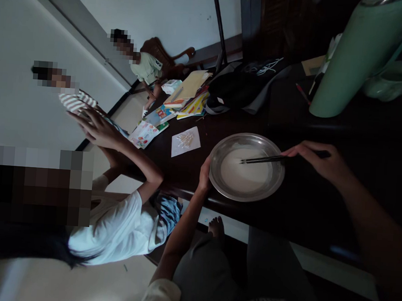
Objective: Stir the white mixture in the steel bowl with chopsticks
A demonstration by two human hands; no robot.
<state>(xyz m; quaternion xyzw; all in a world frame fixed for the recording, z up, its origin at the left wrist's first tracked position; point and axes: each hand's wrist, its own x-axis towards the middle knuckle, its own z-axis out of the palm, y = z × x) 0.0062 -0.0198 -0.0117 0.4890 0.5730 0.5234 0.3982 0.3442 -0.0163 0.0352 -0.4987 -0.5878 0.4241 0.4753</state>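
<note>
A round steel bowl [278,181] with a wide rim stands at the edge of the dark table. Inside it lies a whitish liquid or batter [235,173], fairly smooth on top. My left hand [205,174] grips the bowl's left side, its fingers partly hidden by the rim. With my right hand [312,157] I hold a pair of dark chopsticks [265,159], closed around them near their back end. Their tips point left and reach into the whitish mixture. Left of the bowl, a white paper square [175,149] carries a pile of small white sticks, perhaps cotton swabs [187,141].
A tall green flask [352,60] and a green cup [391,81] stand at the back right. Books [187,92] and a black bag [240,86] lie behind the bowl. A person in white [120,227] sits close on my left, arms raised; two more people are farther back.
</note>
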